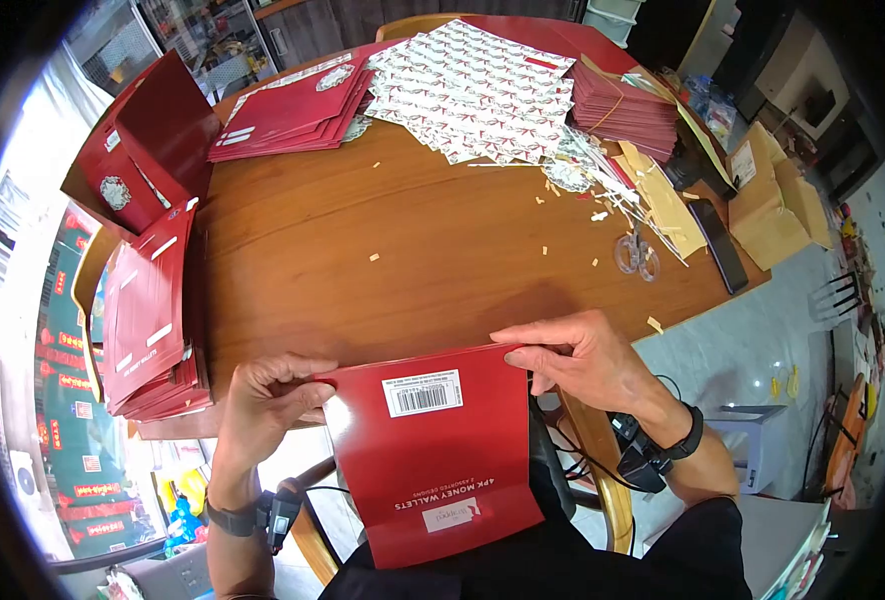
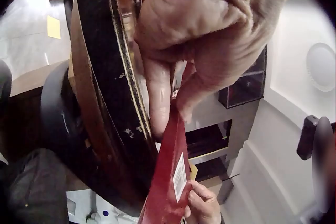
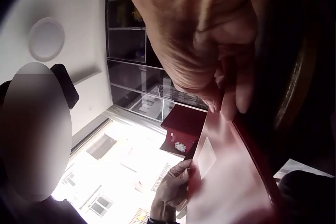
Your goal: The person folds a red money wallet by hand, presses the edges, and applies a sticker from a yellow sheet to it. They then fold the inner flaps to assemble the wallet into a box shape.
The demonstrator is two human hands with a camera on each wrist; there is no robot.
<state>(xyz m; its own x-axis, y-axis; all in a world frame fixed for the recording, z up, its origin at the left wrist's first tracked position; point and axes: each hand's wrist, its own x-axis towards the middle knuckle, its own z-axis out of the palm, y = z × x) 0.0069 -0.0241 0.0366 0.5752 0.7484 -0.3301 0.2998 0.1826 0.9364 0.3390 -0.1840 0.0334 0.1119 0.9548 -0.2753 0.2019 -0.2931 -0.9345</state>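
Observation:
A red money wallet pack [image 1: 438, 445], printed "4PK MONEY WALLETS", is held over the lap at the table's near edge. A white barcode label [image 1: 423, 393] sits near its upper edge and a small white sticker [image 1: 453, 514] near the lower fold. My left hand [image 1: 273, 400] pinches the upper left corner between thumb and fingers. At the upper right corner my right hand [image 1: 588, 360] pinches the card the same way. In the left wrist view the pack [image 2: 169, 176] appears nearly edge-on below the fingers.
Stacked red wallets [image 1: 148, 310] stand at the table's left, with folded red card [image 1: 148, 135] behind. Patterned sheets [image 1: 468, 90] and a banded red stack [image 1: 623, 110] lie at the back. Scissors [image 1: 637, 256], paper scraps, a phone [image 1: 718, 245] and a cardboard box [image 1: 778, 200] are on the right.

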